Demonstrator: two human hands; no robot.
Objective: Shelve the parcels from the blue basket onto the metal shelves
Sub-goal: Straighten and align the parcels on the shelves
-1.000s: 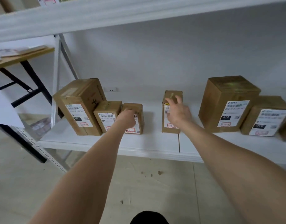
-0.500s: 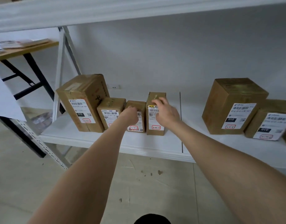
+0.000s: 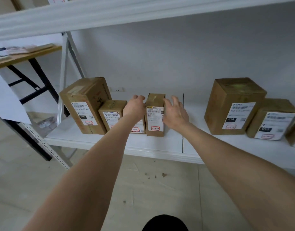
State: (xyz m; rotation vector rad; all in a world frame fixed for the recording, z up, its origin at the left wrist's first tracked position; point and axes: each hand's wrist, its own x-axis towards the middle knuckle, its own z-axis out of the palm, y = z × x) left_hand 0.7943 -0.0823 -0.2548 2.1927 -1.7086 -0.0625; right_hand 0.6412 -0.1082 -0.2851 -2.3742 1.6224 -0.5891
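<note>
On the white metal shelf [image 3: 160, 147] stands a row of brown cardboard parcels with white labels. My left hand [image 3: 134, 107] lies over the small parcel [image 3: 138, 130], third in the row, with its fingers curled over the top, and hides most of it. Pressed against that one on its right is a tall narrow parcel [image 3: 155, 120]. My right hand [image 3: 175, 112] is just right of the narrow parcel with its fingers spread; it grips nothing. The blue basket is not in view.
A big parcel [image 3: 86, 104] and a smaller one [image 3: 111, 114] fill the row's left end. Two more parcels [image 3: 235, 104] [image 3: 275, 120] stand at the right, with a bare stretch of shelf between. An upper shelf [image 3: 126, 12] hangs overhead. A wooden table [image 3: 26, 55] stands at the left.
My right hand slid the narrow parcel left against the small parcel, then let go and spread its fingers. My left hand stayed on the small parcel.
</note>
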